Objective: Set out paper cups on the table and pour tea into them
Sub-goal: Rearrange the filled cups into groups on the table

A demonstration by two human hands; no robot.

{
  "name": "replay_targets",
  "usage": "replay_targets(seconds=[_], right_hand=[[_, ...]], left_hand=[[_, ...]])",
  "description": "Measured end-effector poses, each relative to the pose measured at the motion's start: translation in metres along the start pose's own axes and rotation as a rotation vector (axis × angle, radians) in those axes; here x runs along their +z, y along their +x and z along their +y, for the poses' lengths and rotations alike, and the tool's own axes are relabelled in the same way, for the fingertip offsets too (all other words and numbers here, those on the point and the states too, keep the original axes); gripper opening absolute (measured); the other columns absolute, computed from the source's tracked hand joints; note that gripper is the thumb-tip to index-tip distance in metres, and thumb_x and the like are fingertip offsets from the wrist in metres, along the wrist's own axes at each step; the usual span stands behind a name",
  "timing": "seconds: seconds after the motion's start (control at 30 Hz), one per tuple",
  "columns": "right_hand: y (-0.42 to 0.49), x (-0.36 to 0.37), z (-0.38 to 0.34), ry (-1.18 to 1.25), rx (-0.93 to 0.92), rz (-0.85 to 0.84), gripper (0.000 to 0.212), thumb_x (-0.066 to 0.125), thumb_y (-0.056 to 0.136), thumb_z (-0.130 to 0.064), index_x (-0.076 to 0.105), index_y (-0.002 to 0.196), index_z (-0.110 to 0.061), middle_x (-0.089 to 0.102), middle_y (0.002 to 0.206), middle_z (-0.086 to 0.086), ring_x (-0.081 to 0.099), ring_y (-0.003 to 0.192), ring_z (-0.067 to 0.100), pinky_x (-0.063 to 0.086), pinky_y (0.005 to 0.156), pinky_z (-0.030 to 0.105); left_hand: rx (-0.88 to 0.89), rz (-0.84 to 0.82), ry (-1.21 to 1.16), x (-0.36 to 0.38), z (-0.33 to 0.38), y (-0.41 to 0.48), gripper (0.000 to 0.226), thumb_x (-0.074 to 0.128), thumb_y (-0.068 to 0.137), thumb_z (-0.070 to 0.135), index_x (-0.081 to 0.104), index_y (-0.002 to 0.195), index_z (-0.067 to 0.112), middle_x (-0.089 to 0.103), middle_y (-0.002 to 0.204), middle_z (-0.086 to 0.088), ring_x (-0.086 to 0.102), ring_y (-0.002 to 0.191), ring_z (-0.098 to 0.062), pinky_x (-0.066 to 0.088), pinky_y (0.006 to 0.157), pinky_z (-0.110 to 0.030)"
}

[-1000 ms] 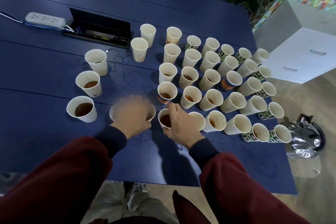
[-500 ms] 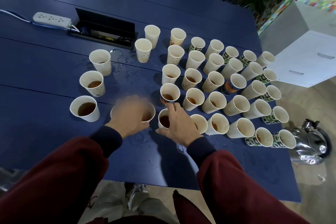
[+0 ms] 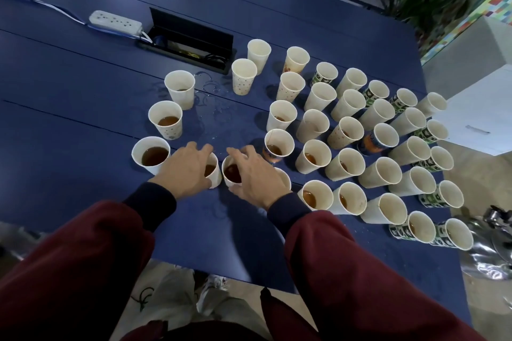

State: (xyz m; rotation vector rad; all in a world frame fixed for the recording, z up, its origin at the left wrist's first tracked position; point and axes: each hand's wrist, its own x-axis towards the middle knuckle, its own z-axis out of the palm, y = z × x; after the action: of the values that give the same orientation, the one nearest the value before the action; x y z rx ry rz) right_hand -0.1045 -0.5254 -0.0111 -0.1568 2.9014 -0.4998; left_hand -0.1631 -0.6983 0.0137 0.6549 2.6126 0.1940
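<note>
While you look down from the head camera, your left hand point(image 3: 185, 168) lies over a paper cup point(image 3: 214, 171) of tea near the front edge of the blue bench point(image 3: 69, 108); its fingers point(image 3: 203, 150) spread across the rim, and whether this grip actually closes on the cup cannot be told. Your right hand point(image 3: 256, 176) curls around the neighbouring cup point(image 3: 231, 173), thumb on the near side and fingers on the far rim, so this grip is partly closed on that cup, which stands upright with dark tea inside. The two cups stand just beside each other, almost touching.

To the left, three more cups form a curved line: the nearest one point(image 3: 151, 154) is well filled, the middle one point(image 3: 166, 119) holds tea, and the farthest point(image 3: 180, 88) shows only a little liquid. To the right, many cups point(image 3: 388, 147) stand in close rows; those nearest you hold some tea, while the contents of the far ones cannot be seen. Spilled drops point(image 3: 213, 102) glisten on the bench between the groups. A white power strip point(image 3: 115, 21) and an open cable box point(image 3: 191, 39) sit at the far left. A shiny metal kettle point(image 3: 496, 246) stands off the bench's right edge.
</note>
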Motion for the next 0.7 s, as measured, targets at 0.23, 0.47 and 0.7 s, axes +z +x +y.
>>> replay_targets(seconds=[0.23, 0.47, 0.7], right_hand=[[0.004, 0.005, -0.003, 0.002, -0.004, 0.01, 0.069, 0.08, 0.079, -0.032, 0.044, 0.135, -0.015, 0.049, 0.121, 0.012, 0.06, 0.101, 0.035, 0.046, 0.079, 0.036], [0.002, -0.009, -0.008, 0.109, 0.002, 0.092, 0.099, 0.086, 0.072, -0.049, 0.036, 0.148, -0.01, 0.045, 0.137, 0.011, 0.05, 0.122, 0.03, 0.044, 0.099, 0.038], [0.027, -0.031, -0.024, 0.349, 0.023, 0.181, 0.101, 0.087, 0.074, -0.035, 0.028, 0.152, -0.009, 0.045, 0.15, 0.009, 0.046, 0.135, 0.026, 0.043, 0.106, 0.042]], left_hand=[[-0.031, 0.042, -0.015, -0.002, -0.012, -0.001, 0.059, 0.074, 0.081, 0.034, 0.045, 0.13, 0.02, 0.05, 0.115, -0.011, 0.055, 0.105, -0.031, 0.051, 0.084, -0.041], [0.013, 0.189, -0.121, -0.012, -0.01, 0.004, 0.054, 0.073, 0.08, 0.038, 0.051, 0.124, 0.016, 0.05, 0.105, -0.012, 0.055, 0.097, -0.033, 0.049, 0.083, -0.044], [0.029, 0.256, -0.24, -0.044, 0.013, 0.015, 0.053, 0.073, 0.075, 0.038, 0.051, 0.119, 0.018, 0.052, 0.102, -0.009, 0.055, 0.096, -0.03, 0.042, 0.078, -0.037]])
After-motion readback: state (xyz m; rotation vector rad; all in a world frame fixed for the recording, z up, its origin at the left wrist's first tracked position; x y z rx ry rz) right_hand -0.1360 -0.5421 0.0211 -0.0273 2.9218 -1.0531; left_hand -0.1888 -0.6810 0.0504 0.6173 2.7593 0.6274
